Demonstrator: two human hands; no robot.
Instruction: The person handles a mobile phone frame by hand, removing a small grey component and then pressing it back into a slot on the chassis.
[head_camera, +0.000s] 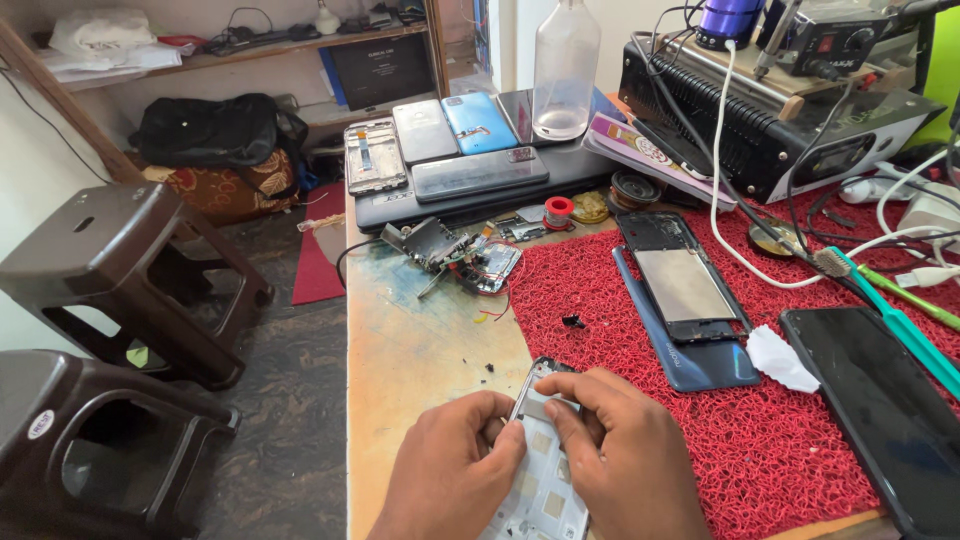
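Nearest the camera, the left hand and right hand meet over a stripped phone frame that lies at the near edge of the worktop, half on the red mat. The fingers of both hands pinch the frame's upper part, thumbs pressed against a small metal plate near its top. This looks like the stage of prying or seating a part in the frame, so the grip seems to need steady, light pressure with the frame kept flat.

Just beyond the frame and to its right lies a blue back cover with a second opened phone resting on it, a white tissue beside them, and a dark phone farther right. Beyond the frame on the bare worktop sits a heap of circuit parts. Farther still, several phones lie on a laptop, with a clear bottle behind them. Left of the frame, on the floor, stand brown stools.
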